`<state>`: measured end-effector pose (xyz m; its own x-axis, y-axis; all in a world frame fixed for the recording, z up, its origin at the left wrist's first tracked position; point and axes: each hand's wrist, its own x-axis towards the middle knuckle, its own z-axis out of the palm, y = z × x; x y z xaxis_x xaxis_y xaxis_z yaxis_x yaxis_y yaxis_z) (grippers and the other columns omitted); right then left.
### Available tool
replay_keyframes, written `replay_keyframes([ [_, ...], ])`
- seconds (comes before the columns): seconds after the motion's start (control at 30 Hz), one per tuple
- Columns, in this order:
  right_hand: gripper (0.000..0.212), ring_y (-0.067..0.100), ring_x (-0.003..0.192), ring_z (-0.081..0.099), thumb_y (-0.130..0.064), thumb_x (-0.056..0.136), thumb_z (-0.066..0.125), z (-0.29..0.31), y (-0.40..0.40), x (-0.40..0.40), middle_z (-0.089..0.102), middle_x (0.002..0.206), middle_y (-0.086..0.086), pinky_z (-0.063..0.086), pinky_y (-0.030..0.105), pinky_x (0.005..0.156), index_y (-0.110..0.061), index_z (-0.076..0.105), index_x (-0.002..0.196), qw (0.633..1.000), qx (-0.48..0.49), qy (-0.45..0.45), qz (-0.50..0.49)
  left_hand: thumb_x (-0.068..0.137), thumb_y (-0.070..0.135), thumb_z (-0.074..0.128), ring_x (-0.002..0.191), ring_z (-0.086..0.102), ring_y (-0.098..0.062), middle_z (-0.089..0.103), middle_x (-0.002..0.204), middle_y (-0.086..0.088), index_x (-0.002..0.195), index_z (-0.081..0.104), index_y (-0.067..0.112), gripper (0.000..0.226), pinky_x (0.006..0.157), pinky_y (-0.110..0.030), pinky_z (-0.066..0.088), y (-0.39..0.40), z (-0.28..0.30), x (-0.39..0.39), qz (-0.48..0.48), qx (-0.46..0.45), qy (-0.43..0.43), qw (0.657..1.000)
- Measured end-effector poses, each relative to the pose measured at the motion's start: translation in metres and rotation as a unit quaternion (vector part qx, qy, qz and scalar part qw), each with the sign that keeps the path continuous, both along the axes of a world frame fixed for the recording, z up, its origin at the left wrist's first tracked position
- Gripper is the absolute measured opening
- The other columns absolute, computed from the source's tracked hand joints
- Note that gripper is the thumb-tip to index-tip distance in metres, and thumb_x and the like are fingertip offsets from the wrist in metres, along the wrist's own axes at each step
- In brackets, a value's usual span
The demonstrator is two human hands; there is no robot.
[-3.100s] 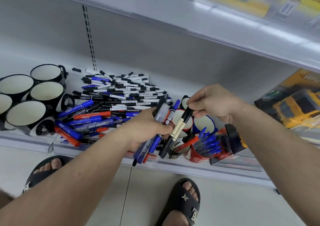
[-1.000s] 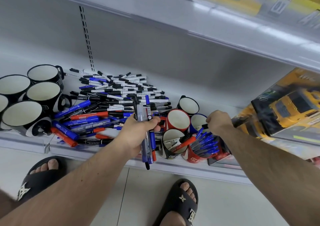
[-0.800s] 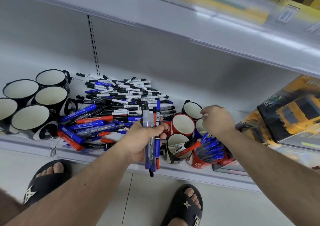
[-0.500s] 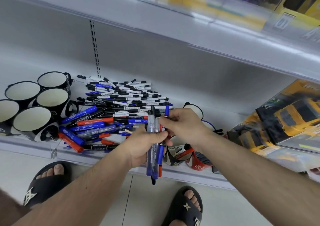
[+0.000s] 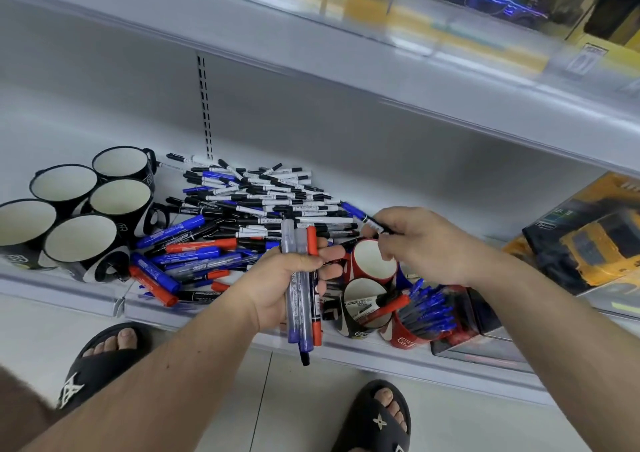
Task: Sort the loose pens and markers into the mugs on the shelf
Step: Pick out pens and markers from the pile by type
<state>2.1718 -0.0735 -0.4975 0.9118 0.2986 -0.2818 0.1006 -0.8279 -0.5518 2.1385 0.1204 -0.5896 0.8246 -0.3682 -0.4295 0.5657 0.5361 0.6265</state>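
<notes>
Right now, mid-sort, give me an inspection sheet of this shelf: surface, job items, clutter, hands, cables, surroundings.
Surface: white shelf, front lip over a tiled floor.
Job's things: loose pen pile on the shelf; five empty black mugs at the left; red mug empty; black mug with a red marker; red mug of blue pens.
Clutter: toy truck boxes at the right.
Grips: left hand holds a marker bundle upright; right hand pinches a blue-capped pen above the red mug.
Cables: nothing seen.
Surroundings: upper shelf with blurred boxes; black sandals below.
</notes>
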Motion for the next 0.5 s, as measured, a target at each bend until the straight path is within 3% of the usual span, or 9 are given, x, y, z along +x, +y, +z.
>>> replay_keyframes([
  [0.07,0.017,0.003,0.069,0.053,-0.01,0.096,0.055,-0.004,0.0,-0.006,0.06,0.081,-0.009,0.041,0.025,0.065,-0.016,0.066,0.108,0.983,-0.062,-0.122,0.118,0.093,-0.004,0.049,0.077,0.073,-0.016,0.075,0.101,-0.009,0.105,0.063,0.007,0.022,0.054,-0.023,0.055,0.0,0.002,0.0,-0.007,-0.006,0.015,1.0],
  [0.17,0.034,0.008,0.098,0.058,-0.022,0.097,0.054,-0.016,0.002,-0.01,0.066,0.11,-0.007,0.045,0.022,0.087,-0.024,0.061,0.13,0.959,-0.006,-0.228,0.171,0.093,0.0,0.052,0.074,0.073,-0.015,0.075,0.093,-0.007,0.094,0.066,0.008,0.016,0.054,-0.022,0.055,-0.002,0.004,-0.001,-0.005,-0.008,0.043,0.999],
  [0.27,0.04,0.0,0.096,0.056,-0.027,0.093,0.054,-0.024,0.006,-0.009,0.062,0.106,-0.014,0.043,0.016,0.084,-0.026,0.06,0.133,0.958,0.07,-0.253,0.113,0.087,0.006,0.06,0.061,0.066,-0.015,0.066,0.079,-0.007,0.093,0.065,0.006,0.008,0.054,-0.023,0.056,-0.001,0.006,0.001,0.032,-0.056,0.081,0.995],
  [0.33,0.04,-0.003,0.086,0.055,-0.019,0.086,0.059,-0.029,0.008,-0.013,0.061,0.096,-0.014,0.042,0.016,0.076,-0.019,0.065,0.126,0.959,0.112,-0.248,0.08,0.082,0.007,0.065,0.057,0.061,-0.016,0.062,0.072,-0.008,0.094,0.063,0.004,0.013,0.054,-0.024,0.057,0.002,0.005,0.006,0.086,-0.113,0.133,0.981],
  [0.43,0.048,-0.005,0.077,0.052,-0.002,0.077,0.065,-0.038,0.014,-0.022,0.051,0.091,-0.019,0.037,0.007,0.069,-0.017,0.067,0.123,0.952,0.114,-0.243,0.145,0.093,0.011,0.058,0.054,0.061,-0.019,0.061,0.072,-0.01,0.094,0.058,0.004,0.008,0.052,-0.026,0.056,0.001,0.01,0.008,0.1,-0.162,0.167,0.967],
  [0.5,0.052,-0.005,0.081,0.05,-0.001,0.075,0.066,-0.044,0.021,-0.025,0.05,0.092,-0.016,0.038,0.007,0.071,-0.022,0.068,0.122,0.948,0.105,-0.236,0.189,0.097,0.018,0.055,0.053,0.063,-0.022,0.062,0.071,-0.01,0.091,0.059,0.001,0.018,0.051,-0.029,0.057,-0.002,0.017,0.007,0.064,-0.169,0.17,0.969],
])
